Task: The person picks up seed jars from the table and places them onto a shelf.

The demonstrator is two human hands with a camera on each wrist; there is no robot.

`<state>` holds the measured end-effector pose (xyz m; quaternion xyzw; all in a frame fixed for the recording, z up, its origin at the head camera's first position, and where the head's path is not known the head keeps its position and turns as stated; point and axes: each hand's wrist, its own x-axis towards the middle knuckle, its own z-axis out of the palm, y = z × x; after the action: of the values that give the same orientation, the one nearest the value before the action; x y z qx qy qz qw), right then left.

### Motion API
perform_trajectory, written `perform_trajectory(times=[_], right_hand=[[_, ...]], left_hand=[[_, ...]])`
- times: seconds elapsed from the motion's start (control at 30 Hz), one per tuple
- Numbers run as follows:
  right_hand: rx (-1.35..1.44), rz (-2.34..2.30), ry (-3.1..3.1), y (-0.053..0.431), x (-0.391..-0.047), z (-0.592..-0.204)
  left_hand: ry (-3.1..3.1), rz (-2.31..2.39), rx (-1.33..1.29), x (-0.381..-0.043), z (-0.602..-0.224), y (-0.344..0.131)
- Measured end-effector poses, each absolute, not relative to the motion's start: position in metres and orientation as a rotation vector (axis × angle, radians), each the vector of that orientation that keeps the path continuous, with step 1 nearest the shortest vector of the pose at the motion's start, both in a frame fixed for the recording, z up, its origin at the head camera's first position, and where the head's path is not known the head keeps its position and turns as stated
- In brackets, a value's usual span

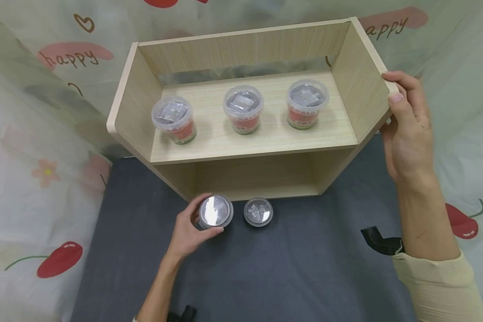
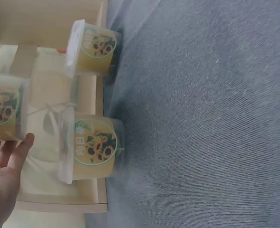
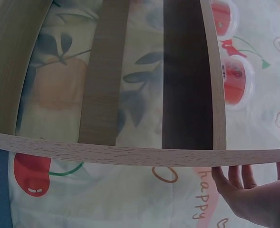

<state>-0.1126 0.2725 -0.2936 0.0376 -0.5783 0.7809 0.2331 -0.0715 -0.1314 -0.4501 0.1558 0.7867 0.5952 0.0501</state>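
Observation:
My left hand (image 1: 188, 233) grips a clear plastic cup with a shiny lid (image 1: 216, 211) just in front of the wooden shelf (image 1: 257, 152). In the left wrist view this cup (image 2: 5, 108) is raised, its round label showing sunflowers and its contents yellowish. Two matching cups stand on the cloth there, a nearer cup (image 2: 92, 147) and a farther cup (image 2: 96, 50); from the head only one lidded cup (image 1: 258, 212) shows beside the held one. My right hand (image 1: 411, 127) holds the front edge of the shelf's right side panel (image 1: 362, 85), thumb on the near face.
On the shelf's upper board stand three lidded cups with reddish labels: a left cup (image 1: 175, 120), a middle cup (image 1: 243, 109) and a right cup (image 1: 307, 103). A dark grey cloth (image 1: 290, 268) covers the table. Printed curtains (image 1: 44, 188) hang close behind and at both sides.

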Motion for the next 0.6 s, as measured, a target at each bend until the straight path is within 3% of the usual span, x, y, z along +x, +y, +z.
perform_trajectory(times=[0.6], right_hand=[[0.089,2.156,-1.542,0.273,-0.115,-0.294]], left_hand=[[2.495,1.884,0.324,-0.100,-0.461,-0.122]])
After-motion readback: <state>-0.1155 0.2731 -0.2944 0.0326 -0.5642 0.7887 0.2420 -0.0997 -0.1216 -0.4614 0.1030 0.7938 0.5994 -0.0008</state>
